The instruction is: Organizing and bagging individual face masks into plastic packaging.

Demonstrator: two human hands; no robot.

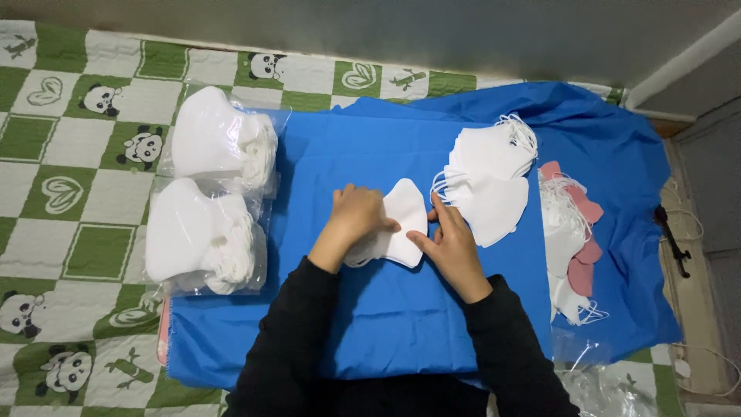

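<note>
A white folded face mask [405, 212] lies on the blue cloth [386, 324] in the middle. My left hand [353, 220] presses flat on its left part. My right hand [449, 243] grips its right edge with thumb and fingers. Just to the right of my right hand sits a loose heap of white masks [490, 181] with ear loops sticking out.
Two clear plastic bags packed with white masks [216, 143] [202, 239] lie at the left edge of the blue cloth. Pink and white masks [570, 239] are piled at the right. Green-and-white panda bedding [69, 177] lies underneath. Empty clear bags [594, 378] sit at lower right.
</note>
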